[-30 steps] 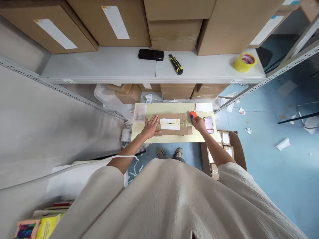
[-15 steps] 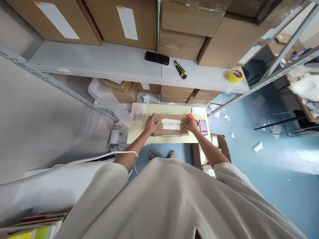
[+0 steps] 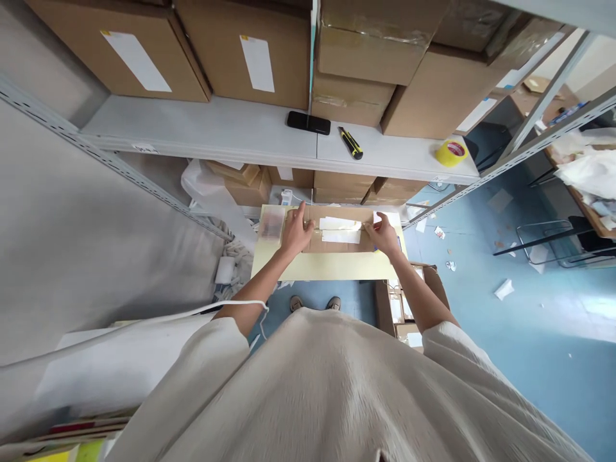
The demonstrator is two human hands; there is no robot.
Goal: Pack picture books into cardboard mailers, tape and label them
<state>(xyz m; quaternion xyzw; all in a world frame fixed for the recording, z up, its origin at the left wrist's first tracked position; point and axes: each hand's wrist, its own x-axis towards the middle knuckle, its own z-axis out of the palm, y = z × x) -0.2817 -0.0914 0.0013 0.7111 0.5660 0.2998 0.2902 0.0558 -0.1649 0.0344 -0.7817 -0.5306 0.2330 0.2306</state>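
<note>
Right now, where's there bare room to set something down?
On the table, the near strip, this side of the cardboard box; on the shelf, between the utility knife and yellow tape roll. The table's far side is crowded: box, left hand, right hand.

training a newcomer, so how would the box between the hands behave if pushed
The box is probably fairly stiff, given its flat cardboard panels. Its long, broad shape would likely slide over the table rather than tip. Weight can't be judged by sight.

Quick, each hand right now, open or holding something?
Left hand: open, at the cardboard box's left end.
Right hand: by something red at the other end; grip can't be told.
</note>
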